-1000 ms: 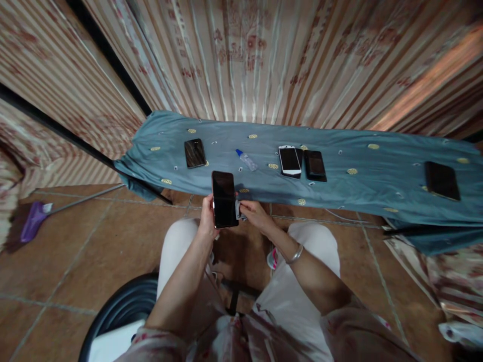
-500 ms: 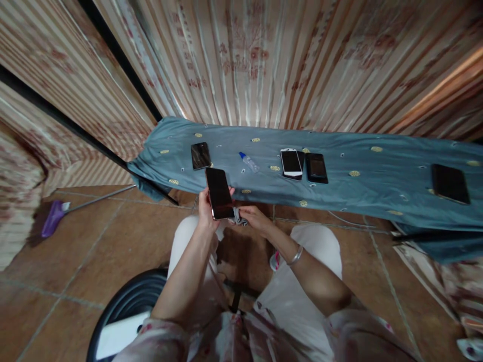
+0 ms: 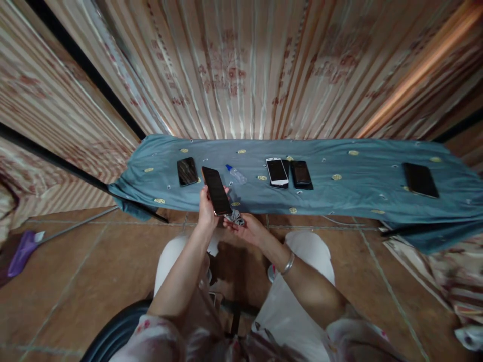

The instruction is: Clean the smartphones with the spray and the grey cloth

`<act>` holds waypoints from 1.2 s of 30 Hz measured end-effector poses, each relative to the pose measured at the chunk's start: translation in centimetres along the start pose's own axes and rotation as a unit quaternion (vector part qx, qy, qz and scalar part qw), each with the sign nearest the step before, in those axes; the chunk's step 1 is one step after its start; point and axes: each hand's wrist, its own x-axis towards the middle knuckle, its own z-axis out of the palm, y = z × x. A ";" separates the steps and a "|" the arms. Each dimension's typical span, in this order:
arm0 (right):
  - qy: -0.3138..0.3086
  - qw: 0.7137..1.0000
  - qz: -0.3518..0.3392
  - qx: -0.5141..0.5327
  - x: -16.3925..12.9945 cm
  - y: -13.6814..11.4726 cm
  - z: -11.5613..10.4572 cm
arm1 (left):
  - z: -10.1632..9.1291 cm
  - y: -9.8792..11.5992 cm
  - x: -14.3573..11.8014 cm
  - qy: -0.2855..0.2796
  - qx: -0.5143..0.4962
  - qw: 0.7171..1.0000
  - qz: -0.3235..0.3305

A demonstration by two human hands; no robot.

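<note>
My left hand (image 3: 207,213) holds a black phone (image 3: 216,190) by its lower end, screen up, tilted over the near edge of a long surface draped in a blue-green cloth (image 3: 339,201). Just right of it, my right hand (image 3: 247,229) grips a small crumpled grey cloth (image 3: 235,217) under the phone's lower corner. On the cloth lie another black phone (image 3: 187,171), a small clear bottle with a blue cap (image 3: 236,174), a white phone (image 3: 276,172) beside a black phone (image 3: 301,174), and a dark phone (image 3: 420,179) far to the right.
Striped curtains hang behind the surface. A purple mop head (image 3: 17,254) with its handle lies on the tiled floor at left. A dark round stool edge (image 3: 113,334) shows under my left arm. My knees in light trousers are below the hands.
The held phone has moved up and forward toward the cloth-covered surface and tilted to the left. My right hand with the grey cloth has dropped below it. The camera has tilted.
</note>
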 end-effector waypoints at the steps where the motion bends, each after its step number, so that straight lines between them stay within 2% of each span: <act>1: 0.004 1.000 0.008 0.013 0.3 -0.1 -0.1 | 0.1 -0.2 0.3 0.007 0.003 1.000 0.006; 7: 0.026 0.997 0.044 0.056 0.6 0.1 0.4 | -0.4 -0.8 1.0 0.035 0.011 0.998 0.041; 17: 0.006 0.994 0.065 0.082 0.8 0.4 0.6 | -1.5 0.7 0.6 0.002 0.031 0.997 0.074; 25: -0.014 0.998 0.046 0.028 0.3 0.3 1.1 | -2.1 0.4 0.7 0.018 0.035 0.995 0.093; 29: -0.064 0.996 -0.005 -0.063 -0.9 -0.1 1.6 | -2.3 0.5 1.0 0.035 0.027 0.995 0.087; 32: -0.085 0.982 -0.082 -0.149 -1.9 -1.1 1.5 | -2.5 0.5 1.0 0.040 0.029 0.995 0.086; 34: -0.054 0.961 -0.167 -0.215 -2.3 -2.0 1.1 | -2.7 0.4 0.9 0.038 0.034 0.995 0.081; 36: 0.006 0.914 -0.271 -0.301 -2.5 -2.8 0.5 | -2.7 0.3 0.8 0.038 0.038 0.996 0.072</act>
